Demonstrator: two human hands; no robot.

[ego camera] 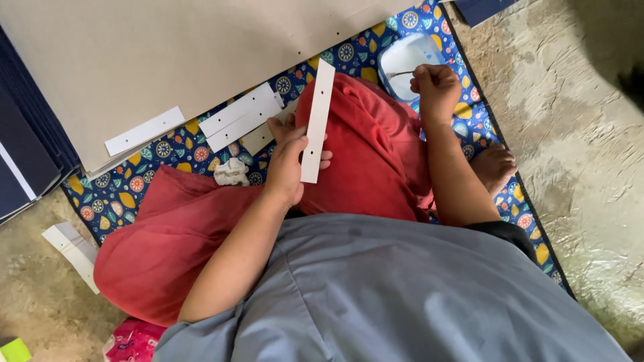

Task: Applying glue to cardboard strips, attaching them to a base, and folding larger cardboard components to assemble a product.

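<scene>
Strip of white card (316, 121) in my left hand (288, 161), held upright over my red-clad knee, thumb and fingers pinched on its lower half. It looks light and thin, stiff enough to stand unsupported above the grip, though I judge it would crease if squeezed hard or bent. Small holes show along its length. Best hold is at the edges near the middle, where I have it, so neither end flops.

My right hand (436, 84) is closed around a thin stick or brush handle (401, 74) that reaches into a shallow white tray (402, 57) on the patterned mat (349, 53). What the tray holds I cannot tell.

More white strips (241, 117) lie on the mat beside my knee, one (144, 131) on a big grey board (168, 53). A crumpled white wad (231, 172) sits near my left wrist. Dark blue boards (27, 154) are stacked at far left. My raised knee stands between strip and tray.
</scene>
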